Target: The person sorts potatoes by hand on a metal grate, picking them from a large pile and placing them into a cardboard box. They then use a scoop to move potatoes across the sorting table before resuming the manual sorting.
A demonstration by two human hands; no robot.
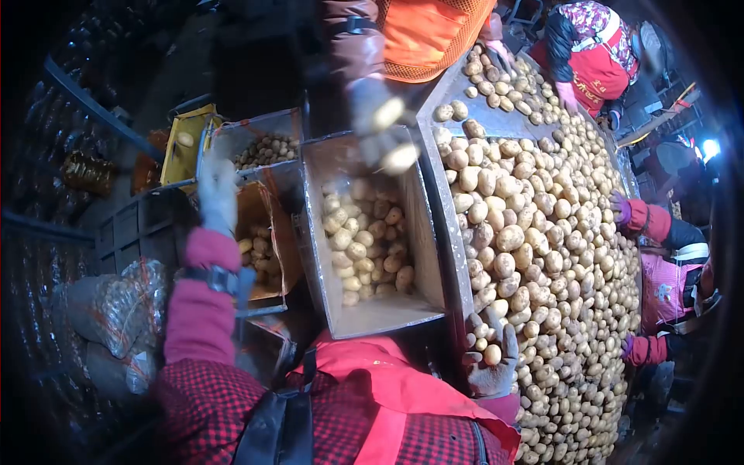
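Note:
My left hand (217, 194), in a pale glove and smeared by motion, is over the edges of the small crates on the left; its fingers are too blurred to read. A potato (184, 139) shows against the yellow crate (177, 161) beyond it. At the near left edge of the potato heap (550, 225), my gloved right hand (494, 372) curls around a small potato (492, 355), with more small potatoes touching its fingers. Between my hands stands an open box (434, 263) partly filled with potatoes.
Across from me, a co-worker's blurred gloved hand (372, 116) is over the box with two potatoes (399, 158) near it. Other workers (666, 287) stand along the heap's far side. A metal rim (457, 271) borders the heap. Full sacks (124, 310) lie at left.

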